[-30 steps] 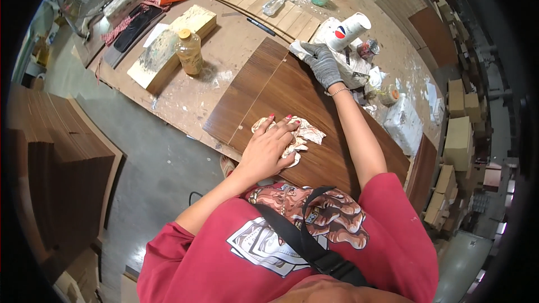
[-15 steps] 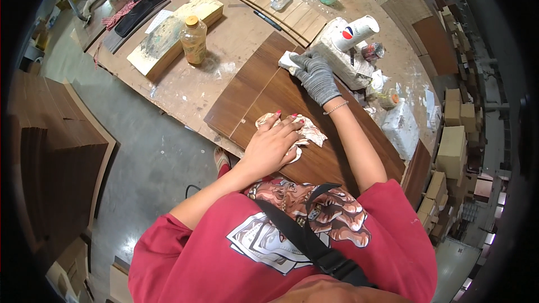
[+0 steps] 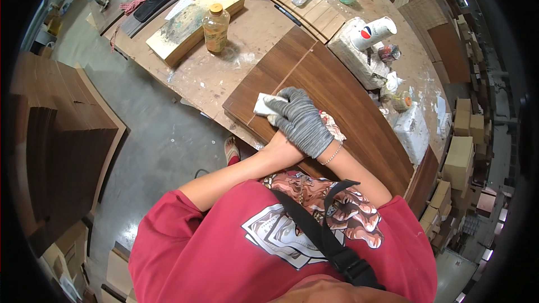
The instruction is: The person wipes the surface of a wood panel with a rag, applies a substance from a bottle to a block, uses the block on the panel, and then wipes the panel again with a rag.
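Grey-gloved right hand (image 3: 300, 120), grip closed on small white block (image 3: 264, 104), now swept back across dark wood-veneer panel (image 3: 337, 90) w/ left hand (image 3: 281, 148) beneath; left grip can't tell.

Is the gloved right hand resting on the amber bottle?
No, the gloved right hand presses a white block on the dark wood panel; the amber bottle stands apart.

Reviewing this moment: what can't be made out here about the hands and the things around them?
- Left hand: head view, hidden under the gloved right hand; its grip cannot be told.
- Patterned rag: mostly covered by the right hand.
- White pad: only one end shows past the fingers.
- Dark wood panel: near edge hidden by the forearms.
- Small jars: too small to tell contents.
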